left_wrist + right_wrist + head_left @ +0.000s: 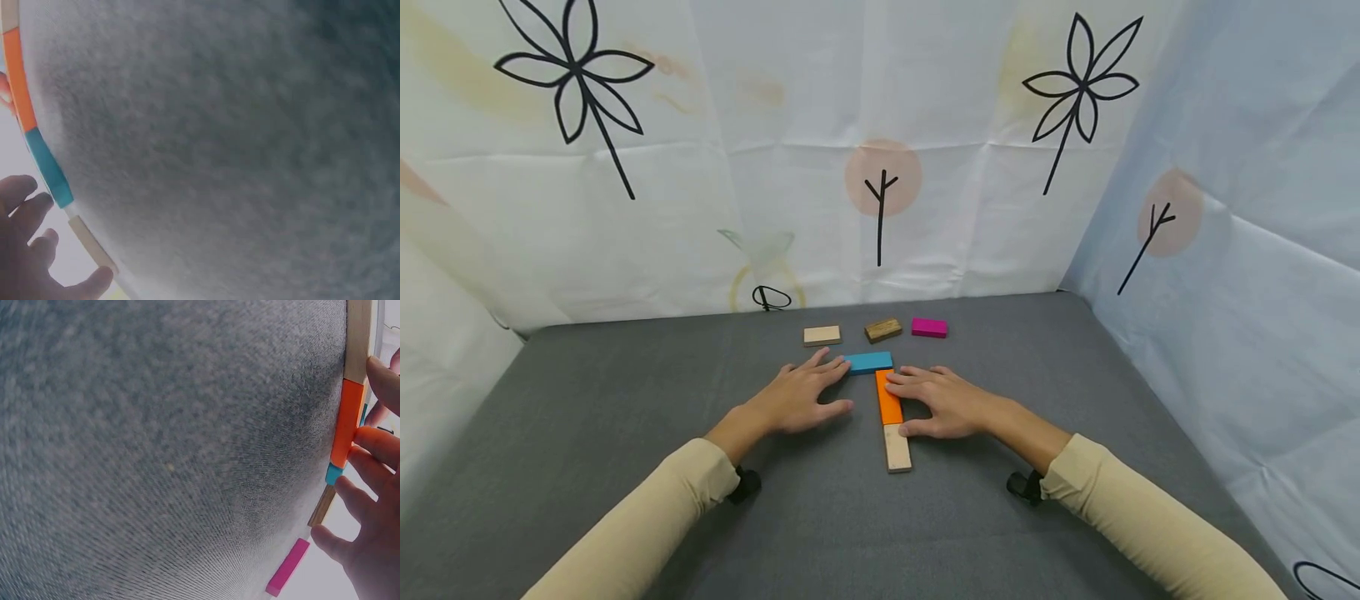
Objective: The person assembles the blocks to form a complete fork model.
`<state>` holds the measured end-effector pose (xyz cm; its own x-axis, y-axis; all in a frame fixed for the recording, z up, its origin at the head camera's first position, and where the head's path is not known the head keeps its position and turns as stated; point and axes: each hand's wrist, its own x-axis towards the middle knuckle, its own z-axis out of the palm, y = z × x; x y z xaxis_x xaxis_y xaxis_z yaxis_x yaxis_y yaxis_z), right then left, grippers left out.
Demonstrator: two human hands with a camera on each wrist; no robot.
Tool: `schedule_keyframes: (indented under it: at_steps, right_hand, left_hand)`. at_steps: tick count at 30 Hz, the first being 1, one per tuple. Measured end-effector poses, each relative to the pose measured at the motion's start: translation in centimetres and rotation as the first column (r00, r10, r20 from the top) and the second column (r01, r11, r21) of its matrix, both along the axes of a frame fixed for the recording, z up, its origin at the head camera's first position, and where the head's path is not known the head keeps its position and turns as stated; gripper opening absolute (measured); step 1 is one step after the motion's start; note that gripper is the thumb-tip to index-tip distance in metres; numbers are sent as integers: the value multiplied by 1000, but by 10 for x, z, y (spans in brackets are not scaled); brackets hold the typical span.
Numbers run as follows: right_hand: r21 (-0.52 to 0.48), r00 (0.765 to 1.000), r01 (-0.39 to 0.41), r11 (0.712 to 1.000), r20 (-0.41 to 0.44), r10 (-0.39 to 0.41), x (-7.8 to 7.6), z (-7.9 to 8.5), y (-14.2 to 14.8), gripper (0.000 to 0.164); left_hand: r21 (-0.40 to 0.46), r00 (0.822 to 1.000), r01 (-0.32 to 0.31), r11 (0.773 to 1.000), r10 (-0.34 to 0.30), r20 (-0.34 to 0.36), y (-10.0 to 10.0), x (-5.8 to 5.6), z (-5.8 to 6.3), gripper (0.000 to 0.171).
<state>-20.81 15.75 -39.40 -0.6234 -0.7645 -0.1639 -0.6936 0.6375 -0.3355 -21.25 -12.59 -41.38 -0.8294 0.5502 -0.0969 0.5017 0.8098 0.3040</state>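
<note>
An orange block (888, 397) lies lengthwise on the grey table (587, 433), with a pale wood block (897, 447) at its near end and a blue block (868, 362) across its far end. My left hand (801, 395) lies flat with straight fingers, its fingertips touching the blue block's left end. My right hand (936, 402) is flat beside the orange block, its fingertips against the block's right side and its thumb by the pale wood block. The orange block (347, 423) and blue block (49, 166) also show in the wrist views.
Three loose blocks lie in a row at the back: a light wood block (822, 335), a dark wood block (882, 329) and a magenta block (928, 327). White patterned sheets wall the table at the back and on both sides.
</note>
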Motion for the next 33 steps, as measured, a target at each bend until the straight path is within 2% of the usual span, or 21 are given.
schedule_keyframes:
  at_steps: [6,10,16,23,33]
  right_hand:
    - [-2,1000,-3,1000,-4,3,-1,0,1,68]
    - [-5,1000,-7,1000,1,7,-1,0,1,68]
    - [-9,1000,-15,1000,0,15,-2,-1,0,68]
    - [-18,1000,-24,1000,-4,23,-3,-2,0,68]
    - [-19,1000,-24,1000,-12,23,-4,-5,1,69]
  left_hand:
    - [-20,1000,15,1000,-15,4,0,1,0,75]
    - [-2,1000,23,1000,-23,16,2,-1,-1,75]
    - [17,998,31,999,-32,58,9,-7,-2,75]
    - [47,994,27,999,-32,108,17,-13,3,73]
    - [19,994,31,999,-32,103,21,-14,9,71]
